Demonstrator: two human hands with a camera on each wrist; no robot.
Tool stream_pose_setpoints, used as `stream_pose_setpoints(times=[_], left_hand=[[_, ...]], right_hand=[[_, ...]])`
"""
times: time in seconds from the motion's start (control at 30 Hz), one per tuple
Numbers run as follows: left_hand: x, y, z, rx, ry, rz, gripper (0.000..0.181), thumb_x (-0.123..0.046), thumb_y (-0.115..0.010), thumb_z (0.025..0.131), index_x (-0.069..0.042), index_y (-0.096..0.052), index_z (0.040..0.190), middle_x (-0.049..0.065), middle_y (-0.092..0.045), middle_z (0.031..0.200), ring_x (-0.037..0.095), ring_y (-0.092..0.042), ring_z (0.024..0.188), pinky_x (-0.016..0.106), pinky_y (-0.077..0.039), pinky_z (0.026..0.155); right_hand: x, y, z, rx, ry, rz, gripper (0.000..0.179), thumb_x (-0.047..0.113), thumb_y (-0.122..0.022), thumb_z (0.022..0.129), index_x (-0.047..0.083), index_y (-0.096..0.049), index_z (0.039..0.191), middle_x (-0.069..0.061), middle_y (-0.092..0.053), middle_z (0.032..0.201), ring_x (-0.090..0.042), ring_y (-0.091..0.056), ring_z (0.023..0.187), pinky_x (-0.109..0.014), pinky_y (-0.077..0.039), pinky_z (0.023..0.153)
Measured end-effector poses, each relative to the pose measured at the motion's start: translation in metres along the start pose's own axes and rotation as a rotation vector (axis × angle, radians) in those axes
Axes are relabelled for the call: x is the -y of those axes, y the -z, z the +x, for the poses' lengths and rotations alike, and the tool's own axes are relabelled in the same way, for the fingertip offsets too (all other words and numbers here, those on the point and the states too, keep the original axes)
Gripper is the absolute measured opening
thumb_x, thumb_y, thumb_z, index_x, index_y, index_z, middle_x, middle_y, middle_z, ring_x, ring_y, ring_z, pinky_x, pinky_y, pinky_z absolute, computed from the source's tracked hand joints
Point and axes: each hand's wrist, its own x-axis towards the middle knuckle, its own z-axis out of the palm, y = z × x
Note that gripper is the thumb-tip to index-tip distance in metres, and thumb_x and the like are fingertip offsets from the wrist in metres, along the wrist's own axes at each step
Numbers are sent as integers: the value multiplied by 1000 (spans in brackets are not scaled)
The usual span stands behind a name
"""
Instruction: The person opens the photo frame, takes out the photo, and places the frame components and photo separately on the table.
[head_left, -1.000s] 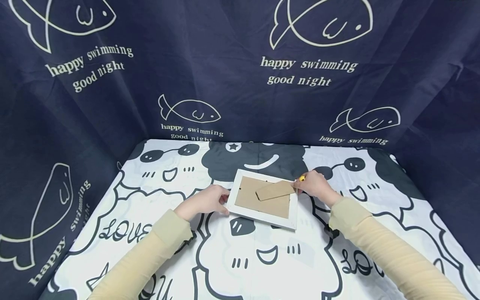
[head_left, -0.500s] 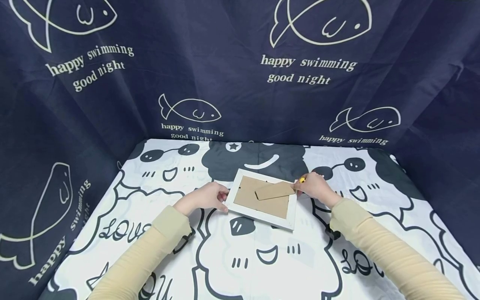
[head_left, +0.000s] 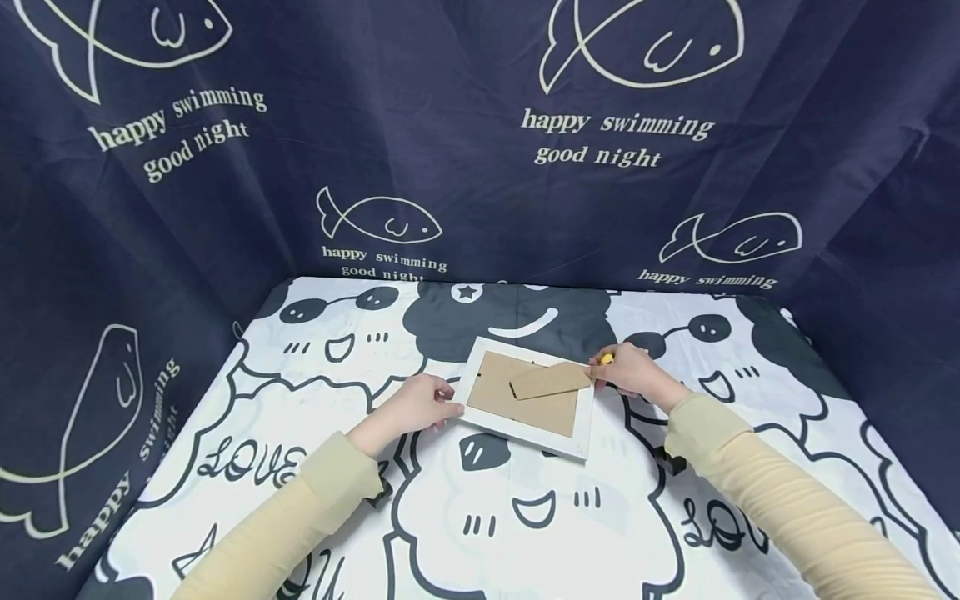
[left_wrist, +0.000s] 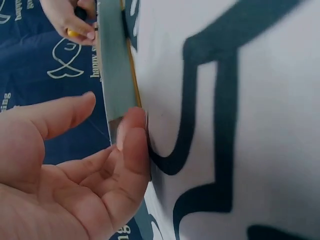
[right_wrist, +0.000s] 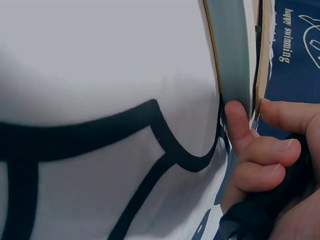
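Note:
A white picture frame [head_left: 517,427] lies face down on the patterned cloth, its brown backing board [head_left: 491,396] showing. Across the back, a brown stand flap [head_left: 551,382] slants toward the upper right corner. My left hand [head_left: 420,403] is at the frame's left edge; in the left wrist view its fingertips [left_wrist: 134,145] touch the side while the thumb stands apart. At the upper right corner is my right hand [head_left: 628,369], thumb and a fingertip at the frame and flap. Its curled fingers hold a black-and-yellow handled tool [right_wrist: 255,212], whose tip is hidden.
White cloth [head_left: 525,550] with black cartoon sheep covers the table. Dark blue curtains [head_left: 480,108] printed with fish hang behind it and at both sides.
My left hand has loosened at the frame's left edge and its thumb has straightened. Early on, the frame shifted slightly leftward; the right hand has kept its place at the corner.

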Motion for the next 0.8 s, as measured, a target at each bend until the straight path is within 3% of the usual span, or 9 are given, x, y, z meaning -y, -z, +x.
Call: stream_pose_setpoints(times=[0.17,0.6,0.8], left_hand=[[-2,-4,-5,-22,21,22,35,-24,-68,86,3,-64,109,2,-60,61,13,-58,50,23,-43,49],[2,-9,-4,-37,47,-130,20,-13,-67,87,3,-64,99,3,-63,60,13,-63,49,24,-48,48],[4,-10,-4,-32,28,-143,18,-12,-66,87,3,-63,97,3,-63,60,13,-63,49,25,-50,48]], right_hand=[[-2,-1,4,15,5,5,35,24,-62,88,-4,-63,109,-4,-70,67,-3,-34,33,-22,-32,38],[1,-1,1,3,-13,1,29,25,-62,89,-2,-65,99,-2,-68,67,-4,-34,35,-22,-33,39],[1,-2,2,-5,-21,-1,26,25,-62,89,0,-65,95,-3,-68,69,-4,-35,35,-22,-33,39]])
